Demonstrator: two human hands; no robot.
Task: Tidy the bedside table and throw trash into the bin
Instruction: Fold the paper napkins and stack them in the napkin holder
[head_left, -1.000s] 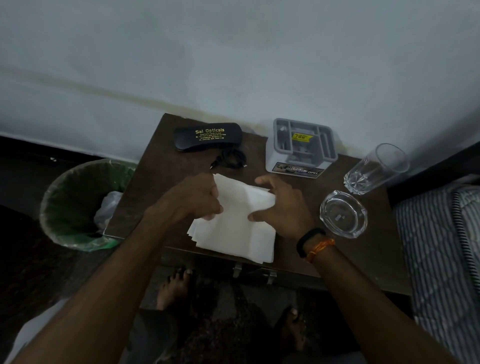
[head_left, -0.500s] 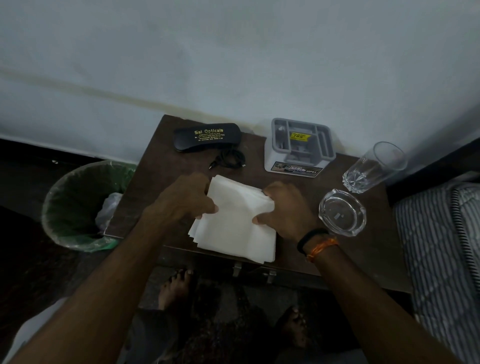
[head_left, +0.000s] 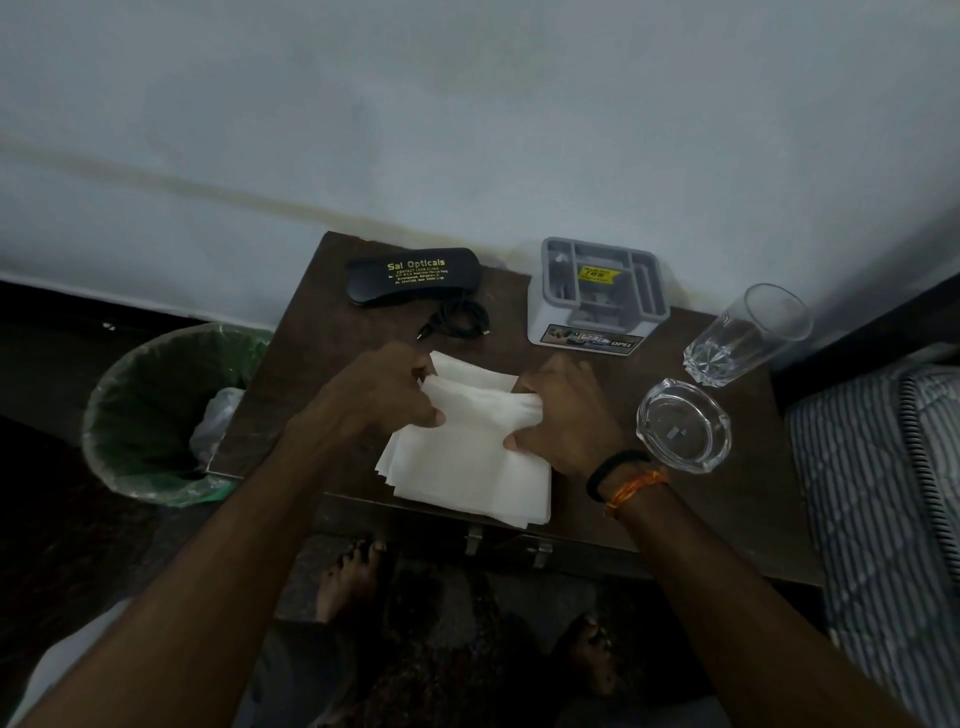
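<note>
— What is the surface?

— A dark brown wooden bedside table (head_left: 748, 499) set against the wall, with two metal catches on its front edge.

— What lies on it?

— At the back left I see a black glasses case (head_left: 410, 280), and a coiled black cable (head_left: 457, 325) just in front of it. A grey organiser (head_left: 597, 296) stands at the back centre. A drinking glass (head_left: 748, 338) and a glass ashtray (head_left: 683, 423) stand to the right. A stack of white paper napkins (head_left: 467, 467) lies at the front centre.

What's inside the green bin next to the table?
Inside the bin sits a crumpled clear plastic bag. The table edge covers part of the bin, so anything there is hidden.
</note>
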